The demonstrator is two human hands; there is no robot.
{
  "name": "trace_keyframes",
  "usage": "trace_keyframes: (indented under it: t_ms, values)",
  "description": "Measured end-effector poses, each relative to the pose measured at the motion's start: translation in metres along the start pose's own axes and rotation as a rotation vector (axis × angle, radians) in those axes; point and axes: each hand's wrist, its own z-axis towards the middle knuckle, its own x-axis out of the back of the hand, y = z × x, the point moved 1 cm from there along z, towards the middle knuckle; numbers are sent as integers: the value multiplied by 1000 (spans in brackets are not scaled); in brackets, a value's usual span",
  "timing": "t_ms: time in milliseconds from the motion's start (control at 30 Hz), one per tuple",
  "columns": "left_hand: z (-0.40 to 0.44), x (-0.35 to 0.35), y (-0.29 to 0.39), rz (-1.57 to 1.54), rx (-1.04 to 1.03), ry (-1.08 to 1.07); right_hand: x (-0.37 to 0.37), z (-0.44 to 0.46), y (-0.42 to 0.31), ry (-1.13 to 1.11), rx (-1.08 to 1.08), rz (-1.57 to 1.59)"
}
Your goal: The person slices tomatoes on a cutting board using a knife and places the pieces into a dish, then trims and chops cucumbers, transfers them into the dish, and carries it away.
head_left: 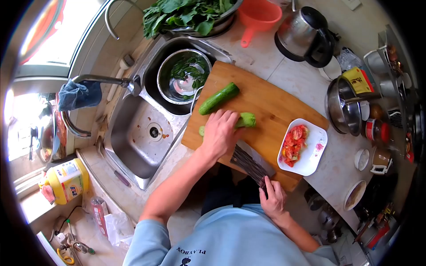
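Observation:
My left hand (219, 133) is over the wooden cutting board (266, 104), its fingers curled round a light green cucumber piece (247, 119) whose end sticks out to the right. A small green bit (202, 131) shows beside the hand. A darker whole-looking cucumber (219, 98) lies just beyond my fingers. My right hand (274, 197) grips the handle of a kitchen knife (250, 162), its dark patterned broad blade slanting across the board's near edge. To the right on the board is a white dish (314, 155) with chopped tomato (295, 144) in it.
Left of the board is a double sink (133, 137) holding a metal bowl (162, 73) of greens in water. Leafy vegetables (182, 15), a red strainer (262, 17) and an electric kettle (304, 33) stand behind. Metal bowls (344, 106) and jars line the right.

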Motion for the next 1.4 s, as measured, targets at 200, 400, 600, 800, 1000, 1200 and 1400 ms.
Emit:
trace_keyframes:
  t_ms: [200, 400, 600, 800, 1000, 1200, 1400]
  values:
    - [-8, -14, -13, 8, -29, 127, -16, -2, 8, 25, -65, -55]
    - [-68, 0, -22, 243, 119, 161, -24, 7, 6, 62, -78, -127]
    - [-78, -21, -38, 177, -61, 184, -26, 19, 4, 70, -101, -158]
    - [-84, -18, -56, -86, -72, 306, -25, 24, -12, 105, -168, -155]
    - [-91, 34, 60, -490, -152, 258, 1, 34, -89, 6, -765, 1548]
    - [-95, 45, 143, -311, -606, -137, -18, 0, -65, -168, -554, 2711]
    - [-103, 43, 172, -407, -483, -242, 5, -103, 21, 341, -540, 2618]
